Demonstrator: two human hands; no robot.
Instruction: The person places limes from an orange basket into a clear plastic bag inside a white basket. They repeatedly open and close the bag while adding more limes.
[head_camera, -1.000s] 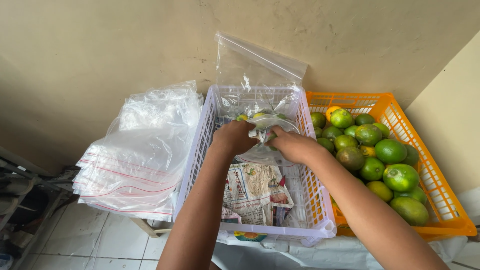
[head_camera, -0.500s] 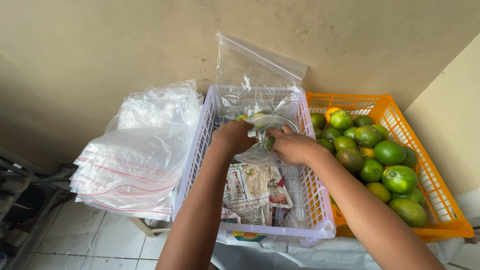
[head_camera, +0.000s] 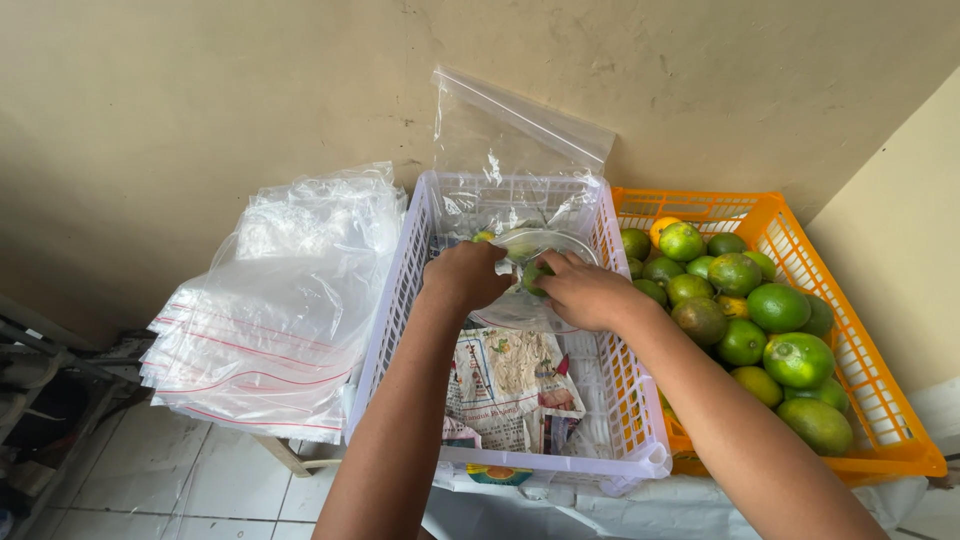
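Two hands, left hand (head_camera: 466, 277) and right hand (head_camera: 583, 292), pinching clear bag (head_camera: 520, 290) of limes inside white basket (head_camera: 400, 300); orange basket (head_camera: 880, 400) just beside.

A stack of bags (head_camera: 270, 310) is lying left of the middle basket (head_camera: 400, 300); the fruit basket (head_camera: 880, 400) is sitting right.

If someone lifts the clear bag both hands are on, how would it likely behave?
The clear bag looks thin and crumpled, so it would probably sag. A green fruit shows inside, likely pulling it bottom-heavy. The left hand and right hand grip its mouth.
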